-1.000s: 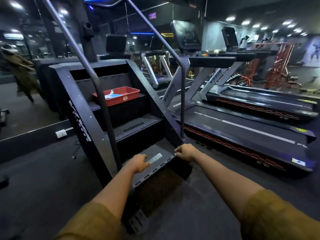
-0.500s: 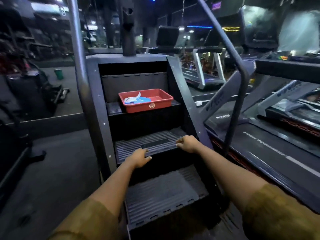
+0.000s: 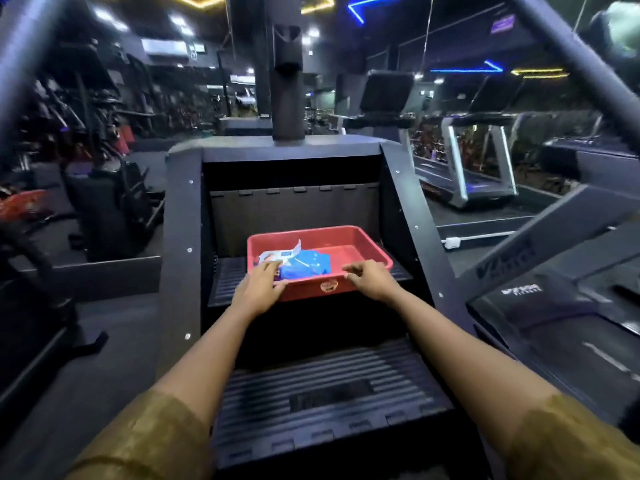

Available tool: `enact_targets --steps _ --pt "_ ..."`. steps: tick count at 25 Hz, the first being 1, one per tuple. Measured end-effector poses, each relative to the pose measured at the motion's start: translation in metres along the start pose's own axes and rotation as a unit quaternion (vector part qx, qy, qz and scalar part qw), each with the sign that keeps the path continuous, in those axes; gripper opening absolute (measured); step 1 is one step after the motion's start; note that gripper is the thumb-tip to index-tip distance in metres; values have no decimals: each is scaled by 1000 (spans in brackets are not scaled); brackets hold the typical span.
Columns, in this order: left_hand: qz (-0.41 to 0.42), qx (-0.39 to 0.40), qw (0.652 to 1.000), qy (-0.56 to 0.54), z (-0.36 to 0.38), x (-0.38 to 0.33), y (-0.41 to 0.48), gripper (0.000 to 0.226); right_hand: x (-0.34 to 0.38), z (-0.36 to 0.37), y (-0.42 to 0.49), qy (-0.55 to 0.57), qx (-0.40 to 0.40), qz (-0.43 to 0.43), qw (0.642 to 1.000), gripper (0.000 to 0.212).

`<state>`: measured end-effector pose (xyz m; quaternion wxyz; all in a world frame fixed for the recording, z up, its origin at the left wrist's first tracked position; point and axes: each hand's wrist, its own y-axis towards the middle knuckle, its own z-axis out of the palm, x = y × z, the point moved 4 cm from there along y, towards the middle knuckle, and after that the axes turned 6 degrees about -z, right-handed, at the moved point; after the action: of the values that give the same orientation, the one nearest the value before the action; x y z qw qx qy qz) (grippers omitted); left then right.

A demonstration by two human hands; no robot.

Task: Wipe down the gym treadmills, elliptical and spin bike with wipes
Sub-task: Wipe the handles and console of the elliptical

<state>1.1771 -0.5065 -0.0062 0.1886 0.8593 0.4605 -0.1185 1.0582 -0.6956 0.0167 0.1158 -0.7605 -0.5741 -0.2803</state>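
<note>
1. Hands
- Left hand (image 3: 258, 289): positioned at the near-left corner of the red tray (image 3: 377, 251). The fingers reach over the near rim and lie on the wipes pack (image 3: 304, 265). The thumb lies against the outside of the front wall, so the rim sits between thumb and fingers.
- Right hand (image 3: 372, 280): positioned at the near rim, right of centre. The fingers are curled, with the tips on the rim edge. The thumb is hidden, so whether this hand actually grips the rim cannot be determined.

2. Task item
- The wipes pack is blue and white and lies flat in the left half of the tray, under the left fingertips and left of the right hand. A white flap stands up at its far edge. Print on the pack is too blurred to read.

3. Support
- The tray rests on the upper step (image 3: 227, 282) of a stair climber. The ribbed lower step (image 3: 263, 386) lies beneath both forearms.

4. Markings
- Round emblem (image 3: 328, 285): on the tray's front wall, between the hands. Not legible.
- Dark label plate (image 3: 330, 396): centred on the lower step. Not legible.
- White logo (image 3: 521, 291): on the treadmill (image 3: 561, 327) to the right of the right hand. Blurred.
- Purple sign (image 3: 502, 24): far above the right hand. Not legible.
</note>
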Motion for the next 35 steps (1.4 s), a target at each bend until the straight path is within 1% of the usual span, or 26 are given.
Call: enact_targets --steps 2,6,9,11,13,16,17,19,21,23,25,27,29,31,33,35 --pt "0 -2 1000 16 4 5 42 54 -4 1 37 21 -13 2 1000 32" --pt "-21 32 997 71 23 24 93 58 -12 24 105 51 -13 33 998 30" --pt "-36 48 996 65 35 37 110 60 -15 62 157 81 35 69 994 30" --pt "-33 55 996 69 40 40 119 59 -16 89 180 49 86 82 992 37" --pt "-15 50 996 75 41 41 129 58 -13 106 194 28 103 60 992 43" --pt "0 41 997 68 40 39 143 57 -5 122 209 -7 117 -27 993 51" --pt "-2 49 996 79 42 39 147 57 -4 128 212 -34 129 -54 990 52" --pt "-3 83 987 140 51 38 155 56 -7 138 216 -54 144 -78 985 52" --pt "-7 130 972 195 63 40 161 52 -12 139 219 -28 139 -98 985 52" --pt "-14 170 960 222 76 45 164 49 -19 133 222 30 113 -101 988 45" --pt "-22 183 956 228 85 50 164 50 -32 123 227 91 64 -56 992 39" --pt "-28 175 959 221 89 54 162 52 -45 115 233 118 24 -11 993 33" --pt "-25 170 958 230 91 55 160 54 -54 113 240 119 13 11 993 28" --pt "-20 158 958 239 93 55 159 56 -55 116 246 102 32 10 994 25" --pt "-18 152 959 238 93 55 158 56 -50 121 253 61 64 -5 996 23" --pt "-20 150 961 230 92 55 158 55 -43 123 257 -2 77 -5 997 24"
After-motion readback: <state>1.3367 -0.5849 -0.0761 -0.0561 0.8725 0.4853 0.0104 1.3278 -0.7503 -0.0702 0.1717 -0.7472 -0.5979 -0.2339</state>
